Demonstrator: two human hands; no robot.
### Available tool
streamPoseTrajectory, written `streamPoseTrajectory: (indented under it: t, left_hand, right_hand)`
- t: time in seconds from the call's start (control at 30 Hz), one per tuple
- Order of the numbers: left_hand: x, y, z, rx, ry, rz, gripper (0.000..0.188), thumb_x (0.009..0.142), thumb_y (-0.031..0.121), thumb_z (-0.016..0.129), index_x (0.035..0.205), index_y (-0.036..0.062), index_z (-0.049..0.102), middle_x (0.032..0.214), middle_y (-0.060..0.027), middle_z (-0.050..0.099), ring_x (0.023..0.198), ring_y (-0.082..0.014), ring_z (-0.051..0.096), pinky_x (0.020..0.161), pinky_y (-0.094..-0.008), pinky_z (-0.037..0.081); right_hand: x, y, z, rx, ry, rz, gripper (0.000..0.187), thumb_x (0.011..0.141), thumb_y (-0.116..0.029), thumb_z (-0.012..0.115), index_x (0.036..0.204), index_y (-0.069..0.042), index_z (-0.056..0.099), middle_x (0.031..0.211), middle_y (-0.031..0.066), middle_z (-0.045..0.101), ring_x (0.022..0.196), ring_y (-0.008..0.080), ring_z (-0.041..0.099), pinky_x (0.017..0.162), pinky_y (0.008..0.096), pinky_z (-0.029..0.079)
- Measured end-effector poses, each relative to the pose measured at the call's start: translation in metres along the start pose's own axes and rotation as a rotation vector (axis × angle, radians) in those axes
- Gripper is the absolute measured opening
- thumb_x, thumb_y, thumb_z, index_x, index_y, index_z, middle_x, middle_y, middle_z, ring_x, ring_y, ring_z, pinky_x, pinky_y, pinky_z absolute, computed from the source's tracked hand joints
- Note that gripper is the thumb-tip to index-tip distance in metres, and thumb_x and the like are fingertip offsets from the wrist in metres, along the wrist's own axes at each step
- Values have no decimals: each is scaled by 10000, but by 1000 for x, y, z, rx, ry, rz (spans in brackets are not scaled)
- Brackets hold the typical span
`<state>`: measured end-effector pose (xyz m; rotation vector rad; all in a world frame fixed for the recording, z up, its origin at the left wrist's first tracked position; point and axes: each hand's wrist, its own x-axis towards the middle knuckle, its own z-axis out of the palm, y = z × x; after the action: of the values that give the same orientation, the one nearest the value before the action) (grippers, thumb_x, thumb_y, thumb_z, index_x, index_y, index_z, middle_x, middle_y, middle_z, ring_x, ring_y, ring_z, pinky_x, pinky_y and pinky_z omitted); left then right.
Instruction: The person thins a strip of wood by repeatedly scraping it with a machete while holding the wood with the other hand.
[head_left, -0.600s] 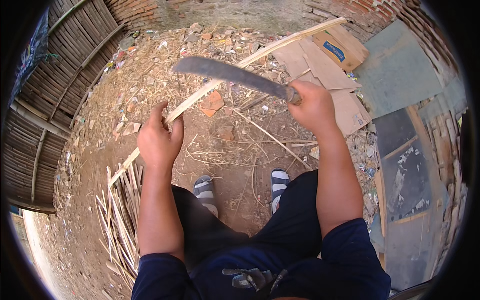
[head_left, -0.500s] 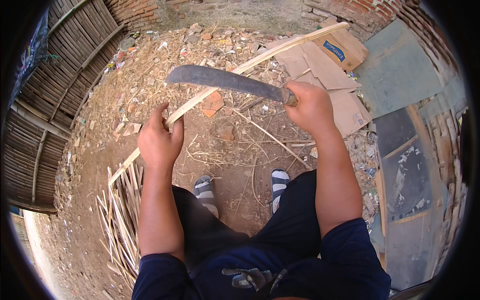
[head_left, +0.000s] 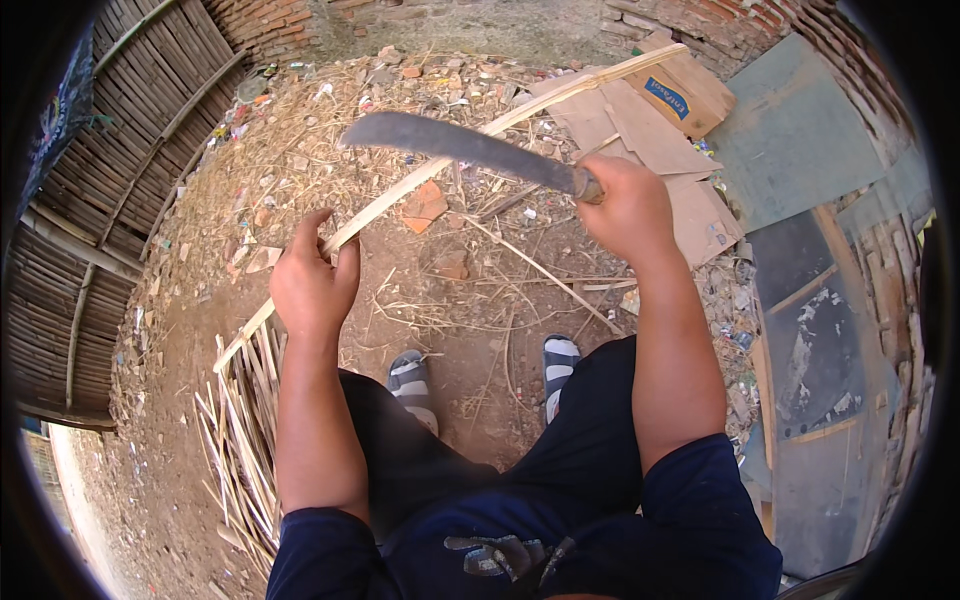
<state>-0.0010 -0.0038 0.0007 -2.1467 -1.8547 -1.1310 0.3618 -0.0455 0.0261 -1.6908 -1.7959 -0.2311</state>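
The left hand (head_left: 310, 285) was wrapped around a long pale bamboo strip (head_left: 480, 135), its grip pressed together on the strip with the thumb raised on one side and the fingers curled over the other. The strip ran on a slant from the low left, where its near end reached a heap of split bamboo slats (head_left: 245, 430) lying on the ground, up past the hand and away to the upper right, ending over flattened sheets of brown cardboard (head_left: 650, 130). The right hand (head_left: 625, 205) was closed in a fist around the handle of a machete (head_left: 455, 145), so that grip was pressed tight on the handle. The dark, broad blade pointed to the left and was held above the strip, crossing it in the picture a little beyond the left hand; whether the edge touched the strip could not be told. Both forearms came up from the lower edge, out of dark blue short sleeves. Below, the person's dark trousers showed, and two feet in grey-and-white striped sandals (head_left: 410, 385) stood on bare earth (head_left: 200, 330) littered with dry straw, chips and bits of red brick. A woven bamboo wall (head_left: 90, 180) curved along the left, and grey and dark flat boards (head_left: 800, 130) lay to the right beside the cardboard.
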Motion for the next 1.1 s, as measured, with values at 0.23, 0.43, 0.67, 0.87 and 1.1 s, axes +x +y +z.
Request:
streamPoseTrajectory:
  t: [0.23, 0.43, 0.67, 0.87, 1.1]
  left_hand:
    - [2, -9, 1, 17, 10, -11, 370, 863, 301, 793, 1187, 131, 742, 689, -109, 689, 630, -321, 702, 590, -437, 538]
    - [2, -3, -2, -19, -50, -22, 358, 890, 349, 809, 1143, 101, 764, 603, -81, 624, 550, -238, 638, 552, -387, 480]
    - [5, -10, -6, -32, -140, -88, 370, 910, 410, 796, 1100, 93, 774, 579, -98, 608, 523, -280, 628, 530, -401, 473]
    - [7, -10, -6, -32, -200, -108, 387, 913, 428, 786, 1100, 88, 776, 609, -108, 641, 581, -282, 672, 573, -407, 502]
    - [5, -17, -6, -63, -317, -154, 401, 914, 427, 780, 1106, 76, 777, 660, -118, 691, 638, -296, 702, 620, -417, 524]
  right_hand:
    - [2, 23, -1, 30, 57, 135, 328, 747, -146, 792, 1071, -148, 747, 954, 145, 743, 896, 381, 714, 756, 476, 560]
    - [-1, -7, 4, 10, -62, -64, 293, 766, -154, 777, 1057, -145, 745, 935, 134, 742, 885, 372, 713, 740, 474, 559]
    - [5, 23, 0, 60, 145, 110, 195, 867, -190, 821, 972, -63, 715, 828, 141, 712, 731, 310, 706, 673, 400, 528]
    - [-3, 41, -4, 534, -110, 149, 346, 861, -293, 881, 1035, -48, 708, 821, 49, 725, 711, 208, 664, 677, 367, 521]
    - [2, 34, -13, 737, -405, 461, 415, 871, -346, 889, 1102, -55, 703, 910, 47, 713, 856, 133, 661, 784, 330, 527]
